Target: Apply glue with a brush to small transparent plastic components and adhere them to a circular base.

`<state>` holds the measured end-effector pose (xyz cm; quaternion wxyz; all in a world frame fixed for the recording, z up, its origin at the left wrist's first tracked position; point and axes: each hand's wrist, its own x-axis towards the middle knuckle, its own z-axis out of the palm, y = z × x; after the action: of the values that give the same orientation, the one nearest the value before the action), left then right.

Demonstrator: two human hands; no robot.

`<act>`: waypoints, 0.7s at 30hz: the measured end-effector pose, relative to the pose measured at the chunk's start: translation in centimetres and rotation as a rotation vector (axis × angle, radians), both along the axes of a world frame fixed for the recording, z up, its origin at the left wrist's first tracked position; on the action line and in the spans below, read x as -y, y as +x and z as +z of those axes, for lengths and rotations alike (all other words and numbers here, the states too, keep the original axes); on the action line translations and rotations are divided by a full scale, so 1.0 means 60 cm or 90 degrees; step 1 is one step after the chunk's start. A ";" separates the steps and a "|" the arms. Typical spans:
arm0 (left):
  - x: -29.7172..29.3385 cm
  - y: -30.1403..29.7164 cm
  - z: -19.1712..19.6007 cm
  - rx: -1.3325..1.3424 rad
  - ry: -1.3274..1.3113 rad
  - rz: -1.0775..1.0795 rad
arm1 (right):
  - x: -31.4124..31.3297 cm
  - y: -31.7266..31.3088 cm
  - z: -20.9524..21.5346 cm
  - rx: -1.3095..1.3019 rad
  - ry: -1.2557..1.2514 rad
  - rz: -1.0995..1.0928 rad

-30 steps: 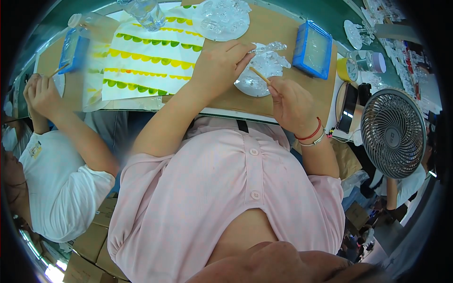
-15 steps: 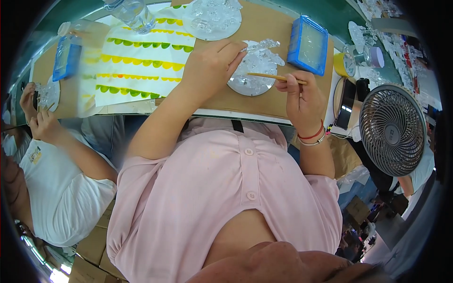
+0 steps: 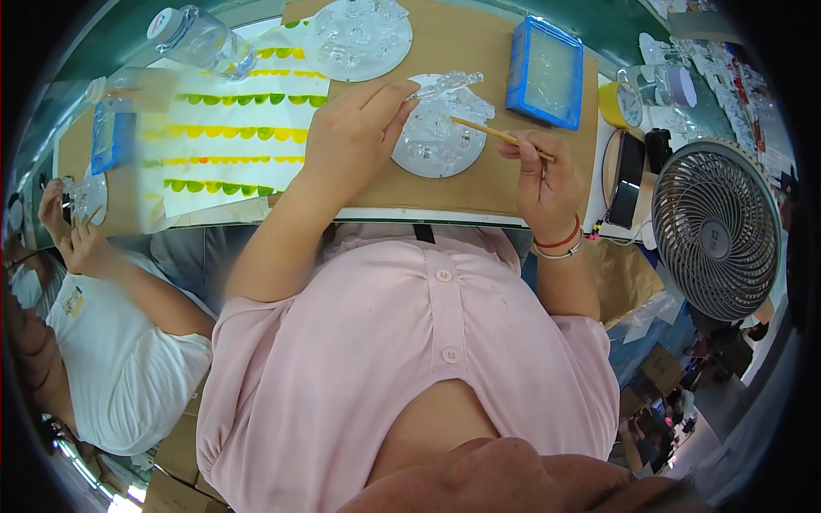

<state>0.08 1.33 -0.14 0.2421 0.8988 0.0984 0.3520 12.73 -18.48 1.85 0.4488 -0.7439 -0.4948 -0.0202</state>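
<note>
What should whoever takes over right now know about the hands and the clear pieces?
Left hand: fingertips pinch a clear piece over the near round tray.
Right hand: holds a thin stick, tip at the near round tray.
Far round tray lies beyond, full of clear pieces; blue tray to its right.
Done: clear pieces already sit on the near round tray.
Left: the held clear piece is not yet set down.

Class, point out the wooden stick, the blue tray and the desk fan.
wooden stick (image 3: 483, 131), head view, mid-shaft
blue tray (image 3: 546, 73), head view, clear centre
desk fan (image 3: 715, 229), head view, grille hub
</note>
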 end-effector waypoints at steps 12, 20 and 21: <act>-0.004 -0.002 0.007 -0.028 -0.041 -0.007 | -0.037 -0.004 0.012 0.124 -0.027 0.047; -0.006 -0.003 0.004 -0.020 -0.041 -0.010 | -0.091 -0.017 0.032 0.178 -0.022 0.072; -0.005 -0.004 0.005 -0.019 -0.044 -0.009 | -0.096 -0.019 0.037 0.185 -0.020 0.092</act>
<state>-0.14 1.60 0.14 0.2736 0.8956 0.1078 0.3337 11.61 -12.74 4.06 0.3610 -0.7026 -0.6070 -0.0871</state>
